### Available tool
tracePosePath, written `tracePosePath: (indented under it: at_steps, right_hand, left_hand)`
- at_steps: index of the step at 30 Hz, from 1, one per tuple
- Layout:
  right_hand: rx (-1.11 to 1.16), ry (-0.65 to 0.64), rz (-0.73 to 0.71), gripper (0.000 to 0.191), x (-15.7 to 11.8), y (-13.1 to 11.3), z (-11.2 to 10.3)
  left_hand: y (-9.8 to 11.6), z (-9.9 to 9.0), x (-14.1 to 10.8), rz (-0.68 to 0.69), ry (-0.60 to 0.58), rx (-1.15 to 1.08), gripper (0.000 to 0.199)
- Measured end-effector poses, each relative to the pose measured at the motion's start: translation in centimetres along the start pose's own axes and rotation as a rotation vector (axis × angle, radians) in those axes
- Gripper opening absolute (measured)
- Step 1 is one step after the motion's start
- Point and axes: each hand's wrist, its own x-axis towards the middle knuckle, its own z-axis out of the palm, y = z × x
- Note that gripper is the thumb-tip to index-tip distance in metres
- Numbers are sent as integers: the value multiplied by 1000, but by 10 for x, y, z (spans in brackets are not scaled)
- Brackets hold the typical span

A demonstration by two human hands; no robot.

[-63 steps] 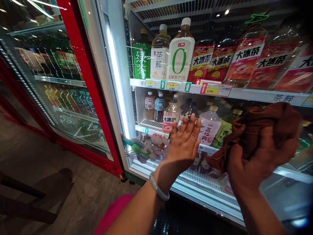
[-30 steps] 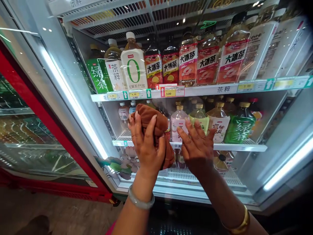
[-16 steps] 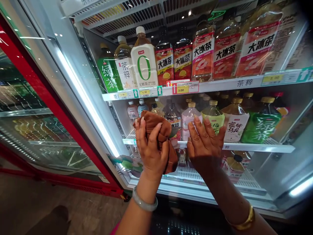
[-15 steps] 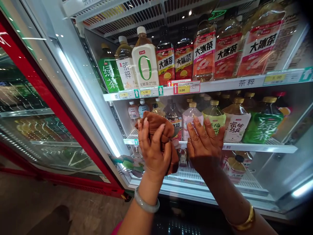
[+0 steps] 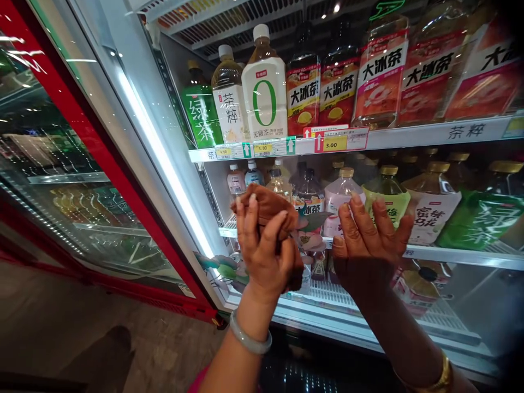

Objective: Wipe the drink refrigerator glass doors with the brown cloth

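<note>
Both hands are raised before a lit drinks fridge (image 5: 112, 93): the left hand (image 5: 262, 259) grips a brown cloth (image 5: 268, 204), and the right hand (image 5: 368, 248) is open, fingers spread, palm forward. Whether they touch glass, I cannot tell. Upper shelf (image 5: 413, 135) carries large bottles, a green bottle (image 5: 200, 112) at its left end. On the lower shelf (image 5: 487, 257), a pale pink bottle (image 5: 334, 199) stands near the front edge, partly behind the right fingertips. Bunched, the cloth sits before that shelf's front left corner. A grey bangle (image 5: 249, 334) circles the left wrist.
</note>
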Motion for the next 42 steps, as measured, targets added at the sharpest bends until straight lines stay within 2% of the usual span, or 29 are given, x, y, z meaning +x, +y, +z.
tracePosePath:
  at_steps: [2, 4, 6, 9, 12, 15, 16, 18, 20, 21, 23, 24, 27, 29, 31, 33, 35, 36, 39, 42]
  right_hand:
    - [6, 16, 3, 54, 0, 0, 1]
    - [9, 34, 3, 54, -1, 0, 2]
    - [13, 37, 14, 53, -2, 1, 3]
    - [13, 9, 25, 55, -3, 1, 2]
    - [13, -1, 11, 57, -3, 0, 0]
    - [16, 0, 9, 55, -3, 1, 1]
    - [15, 0, 12, 55, -4, 1, 1]
    - [10, 13, 13, 54, -4, 2, 2]
    - [1, 35, -1, 53, -4, 3, 4]
    - [-3, 43, -13, 53, -4, 4, 4]
    - [-10, 46, -30, 53, -4, 4, 4]
    - [-12, 43, -33, 54, -4, 4, 3]
    - [-7, 41, -23, 54, -3, 3, 2]
    - [-1, 38, -17, 53, -3, 2, 2]
    - [-3, 45, -25, 52, -3, 3, 3]
    - [-14, 79, -54, 52, -3, 5, 5]
    - [-23, 106, -76, 51, -3, 6, 7]
    - [-26, 106, -79, 52, -4, 7, 7]
    - [-32, 61, -55, 53, -5, 6, 6]
    - [-42, 20, -35, 55, -5, 4, 3]
  left_hand:
    - [15, 7, -14, 35, -63, -52, 47]
    - [26, 13, -27, 107, -181, -108, 48]
    - [25, 14, -29, 170, -236, -129, 45]
    - [7, 7, -14, 213, -184, -103, 36]
    - [-2, 0, -1, 44, -64, -15, 38]
    - [13, 3, -10, -92, 0, 6, 36]
    - [19, 6, -17, -79, -20, -19, 34]
    - [29, 11, -29, 26, -139, -98, 32]
    - [28, 12, -32, 165, -239, -154, 31]
    - [23, 10, -29, 222, -251, -163, 30]
    - [9, 5, -17, 254, -191, -155, 27]
    - [2, 1, -10, 220, -144, -134, 28]
    - [-10, -6, 3, -21, 10, -55, 37]
    - [-6, -6, 0, -91, 47, -46, 39]
    - [4, -2, -10, 0, -33, -103, 35]
    - [14, 3, -19, 142, -173, -179, 29]
    - [16, 5, -22, 240, -276, -223, 29]
    - [13, 4, -19, 266, -288, -229, 31]
    - [-4, -2, -5, 212, -197, -180, 40]
    - [-17, -8, 4, 12, -26, -87, 50]
